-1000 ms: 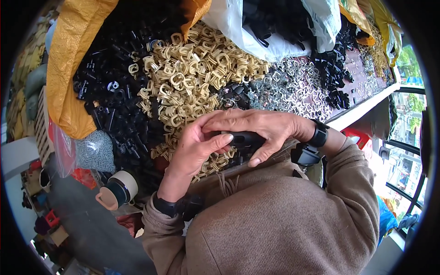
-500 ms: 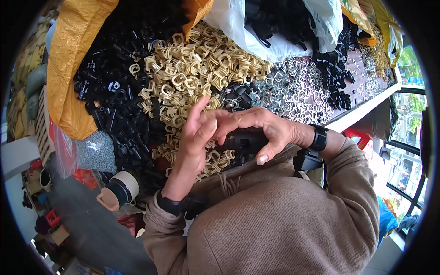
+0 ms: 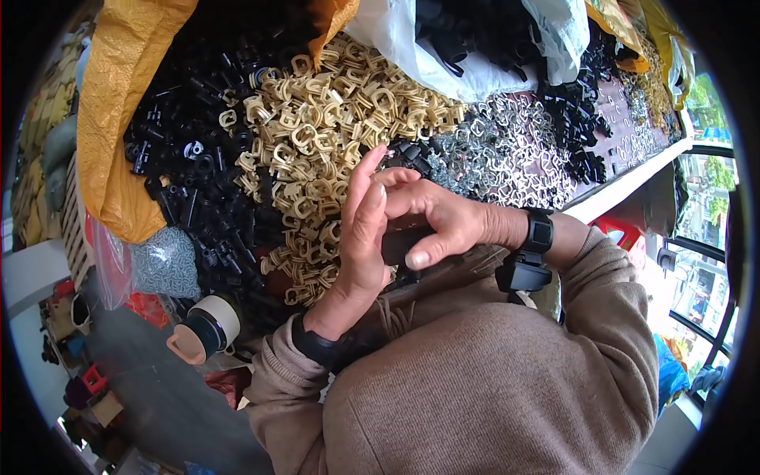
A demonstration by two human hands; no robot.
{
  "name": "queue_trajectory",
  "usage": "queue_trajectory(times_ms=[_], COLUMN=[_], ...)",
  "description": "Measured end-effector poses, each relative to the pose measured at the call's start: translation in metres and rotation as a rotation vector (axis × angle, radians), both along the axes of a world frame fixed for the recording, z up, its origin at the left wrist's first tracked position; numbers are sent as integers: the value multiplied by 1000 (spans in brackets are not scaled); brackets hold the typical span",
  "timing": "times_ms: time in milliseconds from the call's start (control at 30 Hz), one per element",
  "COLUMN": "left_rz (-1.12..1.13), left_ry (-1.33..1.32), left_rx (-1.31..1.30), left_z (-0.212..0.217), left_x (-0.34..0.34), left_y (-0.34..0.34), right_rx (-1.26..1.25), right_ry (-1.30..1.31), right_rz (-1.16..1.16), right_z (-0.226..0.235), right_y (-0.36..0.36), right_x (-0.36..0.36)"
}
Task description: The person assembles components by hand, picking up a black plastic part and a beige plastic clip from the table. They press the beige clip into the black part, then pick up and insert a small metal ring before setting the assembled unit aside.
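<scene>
My left hand point(image 3: 362, 241) is raised over the near edge of the work table, palm turned to the right, its fingers and thumb pointing up and stretched out. Facing it, my right hand point(image 3: 445, 218) has its fingers bent toward the left palm and its thumb spread well apart from them. The right fingertips meet or pass behind the left hand, so I cannot see whether they touch. Nothing shows held in either hand. Just beyond them lies a heap of beige plastic ring-shaped buckles point(image 3: 317, 131).
Black plastic parts point(image 3: 194, 182) are piled at left beside an orange woven sack point(image 3: 119, 134). Small metal clips point(image 3: 518, 150) spread to the right, under a white bag point(image 3: 459, 83) of black pieces. A cup point(image 3: 214, 321) and a bag of small grey pieces point(image 3: 166, 265) sit at the near left.
My left hand has shifted slightly right and turned more upright. My right hand has moved a little left, drawing closer to it.
</scene>
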State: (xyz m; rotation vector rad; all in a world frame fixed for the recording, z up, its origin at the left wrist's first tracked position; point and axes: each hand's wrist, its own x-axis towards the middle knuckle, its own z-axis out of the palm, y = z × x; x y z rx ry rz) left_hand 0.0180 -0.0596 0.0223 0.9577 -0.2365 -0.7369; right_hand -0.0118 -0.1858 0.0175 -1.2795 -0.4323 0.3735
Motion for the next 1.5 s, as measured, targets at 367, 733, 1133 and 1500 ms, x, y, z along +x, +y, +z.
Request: queue_trajectory(times_ms=[367, 733, 1133, 1500], left_rz=[265, 331, 160, 378], left_ry=[-263, -304, -984, -1283], left_rx=[352, 488, 1314, 1685], left_z=[7, -7, -13, -15], left_x=[36, 49, 52, 103], left_y=[55, 88, 107, 107], right_rx=[137, -1152, -759, -903], right_ry=[273, 973, -160, -344], right_rz=[-427, -611, -223, -216], right_z=[5, -33, 32, 3], right_y=[-74, -215, -107, -64], right_x=[-52, -333, -86, -35])
